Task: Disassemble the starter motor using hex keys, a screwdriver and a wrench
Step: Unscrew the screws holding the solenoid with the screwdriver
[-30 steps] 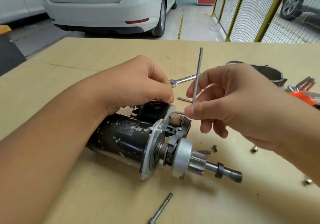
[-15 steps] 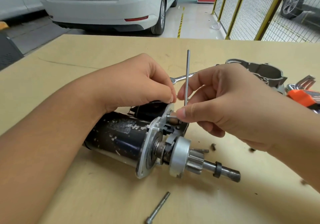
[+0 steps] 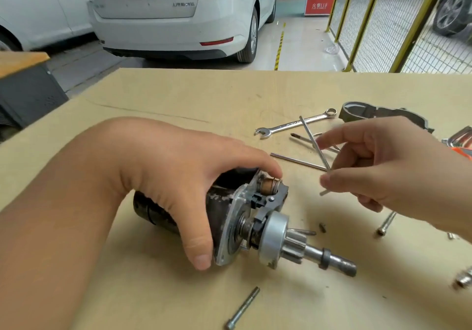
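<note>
The black starter motor point(image 3: 219, 209) lies on its side on the wooden table point(image 3: 178, 100), with its silver pinion gear and shaft point(image 3: 329, 258) pointing right. My left hand point(image 3: 178, 176) grips the motor body from above, thumb at the flange and a fingertip on the copper-coloured plunger. My right hand point(image 3: 383, 166) is to the right of the motor, apart from it, pinching a thin L-shaped hex key point(image 3: 314, 146) whose long arm slants up and to the left.
A combination wrench point(image 3: 293, 124) and two screwdrivers point(image 3: 298, 161) lie behind the motor. The removed grey housing point(image 3: 367, 112) and an orange-handled tool point(image 3: 462, 148) sit at the right. Long bolts point(image 3: 242, 309) point(image 3: 387, 223) and small loose fasteners lie on the table in front and right.
My right hand has pulled the hex key away from the motor to the right and tilted it. My left hand has shifted down over the motor body.
</note>
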{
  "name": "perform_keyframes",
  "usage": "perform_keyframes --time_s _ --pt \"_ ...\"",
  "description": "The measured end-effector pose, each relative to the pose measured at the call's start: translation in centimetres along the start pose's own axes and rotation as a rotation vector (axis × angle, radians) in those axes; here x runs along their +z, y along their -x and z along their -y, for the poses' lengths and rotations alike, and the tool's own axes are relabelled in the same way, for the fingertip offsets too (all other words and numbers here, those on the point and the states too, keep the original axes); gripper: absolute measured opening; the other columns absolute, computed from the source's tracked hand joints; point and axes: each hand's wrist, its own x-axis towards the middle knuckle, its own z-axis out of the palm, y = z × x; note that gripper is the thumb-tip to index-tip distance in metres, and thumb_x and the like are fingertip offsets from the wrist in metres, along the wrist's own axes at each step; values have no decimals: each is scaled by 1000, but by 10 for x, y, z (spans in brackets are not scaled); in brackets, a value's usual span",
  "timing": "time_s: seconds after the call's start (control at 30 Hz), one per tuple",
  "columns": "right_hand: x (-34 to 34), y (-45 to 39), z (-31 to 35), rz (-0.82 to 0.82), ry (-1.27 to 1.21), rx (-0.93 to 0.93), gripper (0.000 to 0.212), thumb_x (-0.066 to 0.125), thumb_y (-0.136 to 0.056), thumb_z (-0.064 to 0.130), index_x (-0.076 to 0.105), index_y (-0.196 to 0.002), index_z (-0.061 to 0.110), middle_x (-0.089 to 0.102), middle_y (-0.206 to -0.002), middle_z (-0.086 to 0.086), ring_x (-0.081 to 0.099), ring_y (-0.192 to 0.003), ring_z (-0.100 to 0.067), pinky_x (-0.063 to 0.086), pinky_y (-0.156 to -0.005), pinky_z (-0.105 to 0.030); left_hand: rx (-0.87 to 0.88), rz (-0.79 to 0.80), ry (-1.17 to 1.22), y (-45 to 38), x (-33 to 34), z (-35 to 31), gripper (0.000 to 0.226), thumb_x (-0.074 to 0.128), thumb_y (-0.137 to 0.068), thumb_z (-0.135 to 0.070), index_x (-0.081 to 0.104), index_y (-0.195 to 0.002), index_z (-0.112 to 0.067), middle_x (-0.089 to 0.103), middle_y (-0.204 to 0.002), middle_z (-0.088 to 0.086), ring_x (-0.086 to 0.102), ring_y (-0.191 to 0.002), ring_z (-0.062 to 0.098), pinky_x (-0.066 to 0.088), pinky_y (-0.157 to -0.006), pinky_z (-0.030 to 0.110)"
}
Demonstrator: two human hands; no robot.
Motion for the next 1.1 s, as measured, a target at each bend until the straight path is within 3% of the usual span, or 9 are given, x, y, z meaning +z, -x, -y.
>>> perform_keyframes --time_s 0.1,0.17,0.3,0.37,0.73,0.87,1.1 --pt "-3 2 -3 30 208 -13 37 81 -77 18 65 -104 37 75 -74 9 61 -43 -11 50 -43 -26 65 -103 66 0 2 3 114 105 -38 -49 49 -136 -67 50 -139 -42 42 -132 -21 36 -108 21" --pt "-2 2 -5 43 315 -33 33 79 -78 24 64 -103 40 73 -75 17 65 -54 -4 47 -46 -17 105 -157 65 2 1 2 105 107 -42 -39 56 -131 -63 53 -138 -40 46 -133 -17 37 -109 24" --pt "2 1 -10 49 367 -47 24 75 -83 24 66 -102 36 69 -76 26 63 -62 5 45 -48 -13 157 -341 -14 6 2 -4 66 90 -43 -58 69 -105 -59 51 -140 -35 50 -132 -8 45 -111 36" --pt "5 0 -15 49 401 -62 22 73 -84 24 66 -101 36 68 -78 28 63 -65 4 47 -52 -14 186 -400 -22 8 2 -4 54 90 -47 -53 72 -97 -55 52 -138 -36 52 -131 -7 47 -108 39" --pt "7 -5 -28 17 455 -130 17 73 -84 32 64 -95 41 61 -84 39 59 -75 12 44 -57 -9 313 -415 97 4 6 3 46 94 -56 -36 76 -97 -47 61 -139 -21 61 -130 11 50 -104 55" --pt "8 -5 -29 9 481 -158 18 73 -82 33 63 -95 42 60 -84 41 57 -79 14 43 -61 -7 349 -430 150 7 4 14 41 84 -64 -39 77 -105 -40 64 -140 -16 60 -133 16 54 -98 58" --pt "8 -6 -29 5 483 -150 15 74 -82 34 65 -92 40 60 -84 40 57 -81 14 42 -65 -7 354 -441 151 6 1 22 30 85 -78 -39 79 -107 -37 67 -137 -13 61 -133 19 52 -100 61"
